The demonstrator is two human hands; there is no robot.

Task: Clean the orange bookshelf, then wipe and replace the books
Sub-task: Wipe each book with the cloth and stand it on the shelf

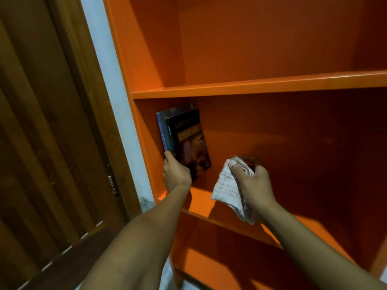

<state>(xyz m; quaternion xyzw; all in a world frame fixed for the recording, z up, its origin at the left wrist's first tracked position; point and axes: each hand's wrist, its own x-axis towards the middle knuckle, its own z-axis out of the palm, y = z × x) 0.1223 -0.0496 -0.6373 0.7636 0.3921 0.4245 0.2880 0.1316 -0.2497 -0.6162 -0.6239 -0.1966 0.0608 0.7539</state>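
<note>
The orange bookshelf (pixel 251 86) fills the centre and right of the frame; a wooden door (pixel 52 132) occupies the left. Two books (pixel 184 139) stand upright in the middle compartment, left of centre, leaning against the left side panel; the front cover reads "CYBER LAW". The left hand (pixel 177 174) is closed around the lower edge of the books. The right hand (pixel 253 183), at centre frame, is clenched on a pale checked cloth (pixel 228 189); the cloth hangs below the fist, above the middle shelf board.
</note>
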